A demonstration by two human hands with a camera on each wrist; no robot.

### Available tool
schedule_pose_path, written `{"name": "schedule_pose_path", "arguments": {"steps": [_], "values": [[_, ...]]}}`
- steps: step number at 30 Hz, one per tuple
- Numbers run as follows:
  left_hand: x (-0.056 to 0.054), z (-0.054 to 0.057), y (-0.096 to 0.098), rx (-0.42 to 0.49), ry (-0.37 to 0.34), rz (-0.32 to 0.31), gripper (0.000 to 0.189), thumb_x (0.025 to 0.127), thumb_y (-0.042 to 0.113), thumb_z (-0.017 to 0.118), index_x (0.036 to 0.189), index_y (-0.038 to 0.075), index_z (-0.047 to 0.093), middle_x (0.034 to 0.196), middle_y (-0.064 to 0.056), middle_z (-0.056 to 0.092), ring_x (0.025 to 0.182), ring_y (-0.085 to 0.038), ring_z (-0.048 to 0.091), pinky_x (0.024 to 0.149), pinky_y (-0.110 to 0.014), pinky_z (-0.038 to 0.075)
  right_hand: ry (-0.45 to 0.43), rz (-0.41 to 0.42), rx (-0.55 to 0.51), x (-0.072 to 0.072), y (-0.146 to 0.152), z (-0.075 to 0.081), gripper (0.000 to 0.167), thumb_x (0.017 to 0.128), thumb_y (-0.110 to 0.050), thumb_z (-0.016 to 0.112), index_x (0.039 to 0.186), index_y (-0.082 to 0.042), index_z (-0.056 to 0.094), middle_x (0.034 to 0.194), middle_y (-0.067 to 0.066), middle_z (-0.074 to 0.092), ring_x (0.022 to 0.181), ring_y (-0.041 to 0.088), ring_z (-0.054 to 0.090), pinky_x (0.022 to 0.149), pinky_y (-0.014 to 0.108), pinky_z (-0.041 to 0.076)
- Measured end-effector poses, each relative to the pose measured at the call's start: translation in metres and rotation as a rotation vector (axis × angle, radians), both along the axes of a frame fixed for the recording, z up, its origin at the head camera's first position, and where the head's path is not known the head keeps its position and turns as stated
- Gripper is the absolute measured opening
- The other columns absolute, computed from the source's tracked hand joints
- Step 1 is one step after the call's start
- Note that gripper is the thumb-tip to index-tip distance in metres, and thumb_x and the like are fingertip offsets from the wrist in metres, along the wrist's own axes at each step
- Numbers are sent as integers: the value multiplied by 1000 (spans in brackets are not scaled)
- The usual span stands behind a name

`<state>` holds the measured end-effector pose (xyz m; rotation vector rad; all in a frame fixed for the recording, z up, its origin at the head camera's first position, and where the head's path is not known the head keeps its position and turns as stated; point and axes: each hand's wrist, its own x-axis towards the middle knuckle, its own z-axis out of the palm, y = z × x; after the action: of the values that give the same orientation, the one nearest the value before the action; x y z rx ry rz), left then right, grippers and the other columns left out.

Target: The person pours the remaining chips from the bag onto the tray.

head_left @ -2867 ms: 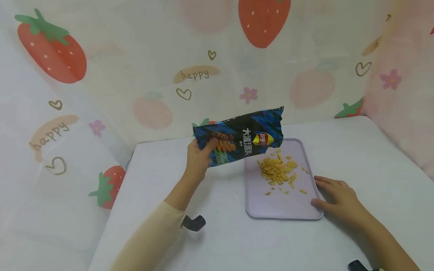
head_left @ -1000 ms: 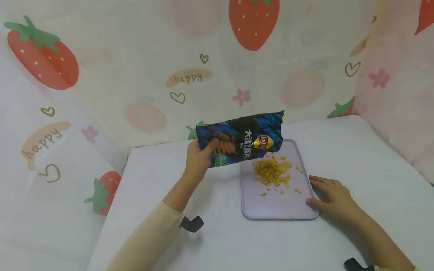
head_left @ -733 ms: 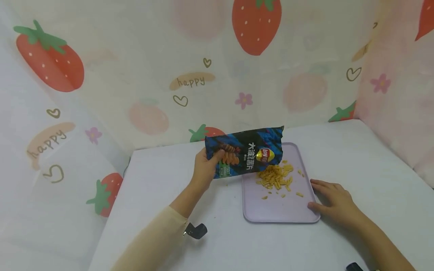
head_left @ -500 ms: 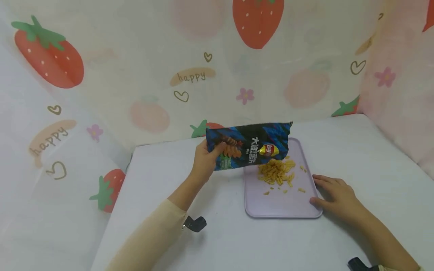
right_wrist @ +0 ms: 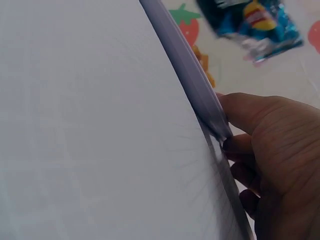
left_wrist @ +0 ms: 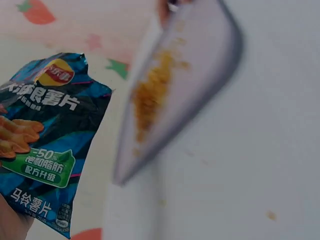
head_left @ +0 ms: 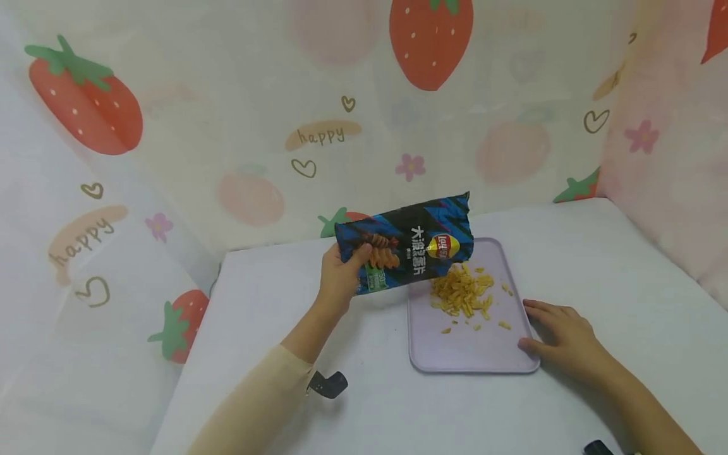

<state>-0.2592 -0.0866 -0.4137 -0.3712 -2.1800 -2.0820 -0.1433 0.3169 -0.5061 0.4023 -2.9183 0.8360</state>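
Note:
My left hand (head_left: 340, 275) grips the bottom end of a blue and black Lay's chip bag (head_left: 392, 249), thumb across its front. The bag lies sideways in the air, its right end raised and over the far left part of a pale purple tray (head_left: 474, 354). On the tray is a heap of yellow ridged chip pieces (head_left: 461, 292), with several bits scattered around it. At the tray's right edge my right hand (head_left: 569, 338) holds the rim; the right wrist view shows the thumb (right_wrist: 245, 107) on the rim and fingers curled beneath. The bag's mouth is turned from view.
The tray stands on a white table (head_left: 364, 411). Small crumbs (left_wrist: 271, 215) lie on the table left of the tray. Behind rises a cloth backdrop (head_left: 273, 76) printed with strawberries. A black strap piece (head_left: 328, 384) sticks out at my left wrist.
Over these seconds the bag dips and rises. Since half a second ago it has shifted left, and its right end has tilted up. My right hand stays at the tray's edge.

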Motion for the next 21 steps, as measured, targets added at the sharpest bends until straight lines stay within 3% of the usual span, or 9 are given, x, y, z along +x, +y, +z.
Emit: {"name": "schedule_pose_path", "arguments": {"steps": [3, 7, 12, 16, 21], "values": [[-1, 1, 2, 28, 34, -17, 33, 102, 25, 66, 132, 11, 63, 125, -7, 70, 117, -17, 64, 102, -33, 52, 26, 3, 7, -1, 0, 0, 69, 90, -40, 77, 143, -2, 55, 152, 19, 49, 130, 47, 42, 99, 69, 32], [-2, -2, 2, -28, -6, -87, 29, 102, 25, 66, 126, 8, 65, 121, -8, 72, 112, -17, 66, 97, -32, 55, 12, 8, -4, -1, -1, 1, 70, 90, -40, 76, 144, -1, 54, 152, 20, 48, 131, 48, 41, 99, 70, 31], [-3, 3, 3, 4, -4, -6, 33, 102, 28, 66, 128, 9, 63, 123, -8, 70, 115, -19, 64, 100, -36, 53, 19, 10, -14, 1, -3, 3, 69, 90, -39, 76, 144, -1, 54, 153, 20, 48, 131, 47, 41, 100, 69, 30], [-2, 6, 4, -13, -30, -46, 32, 102, 27, 66, 129, 10, 63, 125, -5, 70, 118, -17, 64, 101, -34, 52, 5, 2, -15, 3, -3, 2, 70, 91, -41, 76, 144, -1, 53, 153, 20, 47, 131, 47, 40, 99, 71, 30], [-3, 11, 6, -50, 72, -99, 27, 102, 23, 65, 124, 7, 64, 121, -9, 71, 114, -20, 66, 98, -34, 54, 16, 6, -19, 4, -3, -1, 69, 91, -39, 76, 143, 0, 54, 152, 21, 48, 130, 47, 41, 98, 71, 30]]}}
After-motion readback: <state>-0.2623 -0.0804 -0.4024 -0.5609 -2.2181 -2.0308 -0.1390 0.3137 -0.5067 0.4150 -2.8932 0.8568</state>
